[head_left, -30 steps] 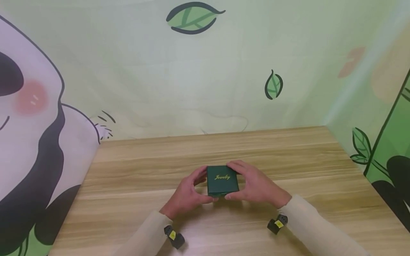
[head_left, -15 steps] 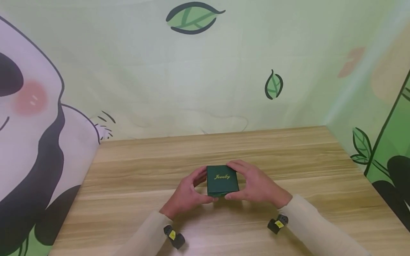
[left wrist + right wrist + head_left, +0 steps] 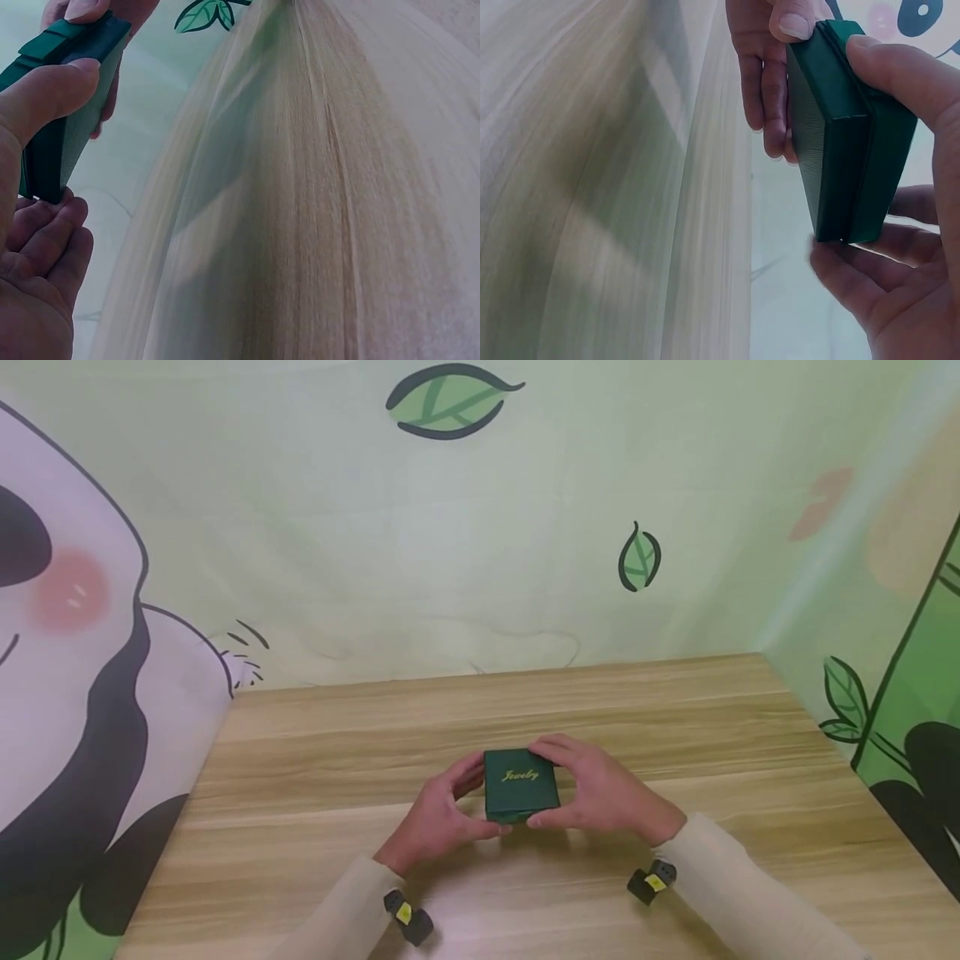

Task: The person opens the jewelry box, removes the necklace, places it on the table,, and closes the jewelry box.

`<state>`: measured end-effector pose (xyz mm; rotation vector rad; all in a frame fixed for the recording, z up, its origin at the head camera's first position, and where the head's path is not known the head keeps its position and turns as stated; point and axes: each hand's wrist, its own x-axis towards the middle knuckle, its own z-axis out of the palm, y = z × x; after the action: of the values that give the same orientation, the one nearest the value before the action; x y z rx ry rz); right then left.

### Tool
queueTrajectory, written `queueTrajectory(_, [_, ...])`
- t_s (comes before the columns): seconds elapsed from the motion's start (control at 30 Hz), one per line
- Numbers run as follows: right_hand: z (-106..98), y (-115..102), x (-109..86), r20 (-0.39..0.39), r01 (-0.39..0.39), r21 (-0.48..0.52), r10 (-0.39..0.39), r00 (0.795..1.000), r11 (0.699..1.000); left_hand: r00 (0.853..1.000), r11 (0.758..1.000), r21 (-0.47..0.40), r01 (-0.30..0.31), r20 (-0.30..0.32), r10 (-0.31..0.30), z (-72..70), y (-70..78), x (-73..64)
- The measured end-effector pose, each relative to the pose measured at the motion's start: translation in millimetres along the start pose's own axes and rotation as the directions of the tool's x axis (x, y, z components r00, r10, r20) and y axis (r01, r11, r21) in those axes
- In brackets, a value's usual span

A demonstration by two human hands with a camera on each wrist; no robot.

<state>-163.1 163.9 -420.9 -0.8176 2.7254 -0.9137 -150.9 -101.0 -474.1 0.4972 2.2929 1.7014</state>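
Observation:
Between my two hands is a small dark green jewelry box (image 3: 521,783), its lid marked "Jewelry" in gold script. My left hand (image 3: 438,814) grips its left side, thumb at the near edge and fingers at the far edge. On the other side, my right hand (image 3: 603,793) pinches it the same way, with fingers over the far right corner. In the right wrist view the box (image 3: 847,135) appears closed, a seam running round its side, and held off the table. The left wrist view shows the box (image 3: 71,112) partly cut off by the frame.
A wood-grain table (image 3: 337,735) lies under my hands. Behind it hangs a pale green backdrop (image 3: 337,527) printed with leaves and a panda (image 3: 67,693). Each sleeve carries a small black wrist camera, one at the left (image 3: 408,917) and one at the right (image 3: 651,882).

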Motion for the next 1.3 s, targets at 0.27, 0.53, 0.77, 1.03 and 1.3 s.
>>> queueTrajectory(0.27, [0.7, 2.0, -2.3, -0.034, -0.005, 0.039, 0.006, 0.999, 0.999, 1.000, 1.000, -0.004, -0.008, -0.006, 0.008, -0.1, 2.5, 0.6])
queueTrajectory(0.53, [1.8, 4.1, -2.7, -0.077, 0.058, 0.085, -0.052, 0.996, 0.995, 1.000, 1.000, -0.015, -0.008, -0.011, 0.008, -0.7, 4.7, 0.6])
queueTrajectory(0.77, [2.0, 3.9, -3.5, -0.087, 0.067, 0.095, -0.058, 0.994, 0.993, 1.000, 0.999, -0.045, -0.026, 0.012, 0.026, 0.2, 4.3, 0.8])
queueTrajectory(1.03, [0.8, 2.1, -3.0, -0.091, 0.039, 0.085, -0.032, 0.995, 0.996, 1.000, 0.995, -0.101, -0.016, 0.000, 0.016, -0.2, 7.7, 0.6])
queueTrajectory(1.3, [-1.3, -1.2, -3.4, -0.074, 0.019, 0.092, -0.012, 0.997, 0.996, 1.000, 0.993, -0.114, -0.008, 0.025, 0.011, -0.5, 9.4, 1.2])
